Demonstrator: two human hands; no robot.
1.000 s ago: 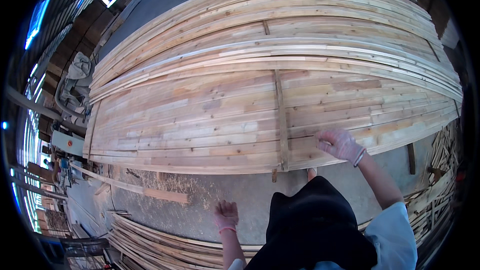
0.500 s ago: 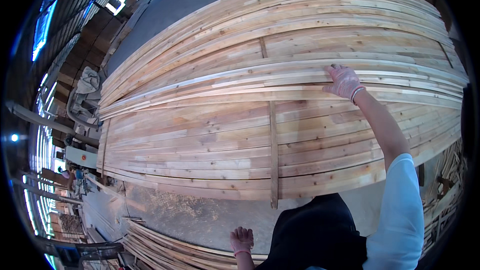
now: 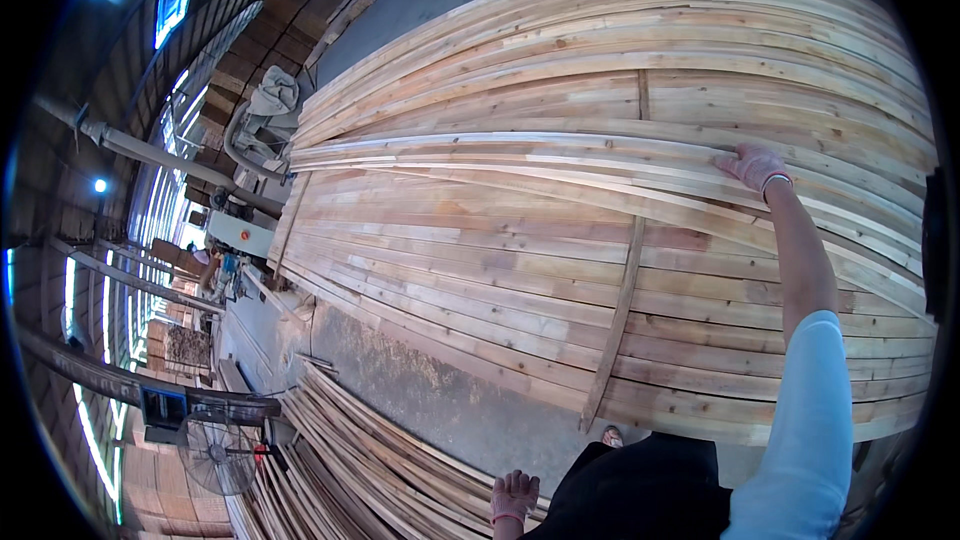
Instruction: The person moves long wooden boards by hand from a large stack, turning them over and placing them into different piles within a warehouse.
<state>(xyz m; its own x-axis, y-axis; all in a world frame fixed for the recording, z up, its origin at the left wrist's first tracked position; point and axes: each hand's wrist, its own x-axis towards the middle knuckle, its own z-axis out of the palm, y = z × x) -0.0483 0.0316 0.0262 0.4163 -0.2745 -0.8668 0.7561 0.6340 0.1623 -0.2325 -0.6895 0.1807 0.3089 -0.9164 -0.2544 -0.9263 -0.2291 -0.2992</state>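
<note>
My right hand (image 3: 755,166), in a pinkish work glove, lies with fingers stretched over a bundle of long, thin wooden strips (image 3: 560,152). The bundle runs across a broad layer of pale boards (image 3: 480,250). To the right, one front strip (image 3: 690,217) fans away from the others toward me. My left hand (image 3: 515,497), gloved alike, hangs low near my body with loosely bent fingers and nothing visible in it. A crosswise wooden batten (image 3: 615,330) lies over the near boards.
A pile of narrow strips (image 3: 380,440) lies on the floor at the lower left, beside a standing fan (image 3: 220,455). Beyond the stack's left end stands a machine (image 3: 240,233) with a pale panel. Thick pipes (image 3: 170,155) cross the left side.
The view has turned, so the stack appears shifted right. The front strips have spread from the bundle toward me at the right. My right hand remains on the bundle; my left hand stays low.
</note>
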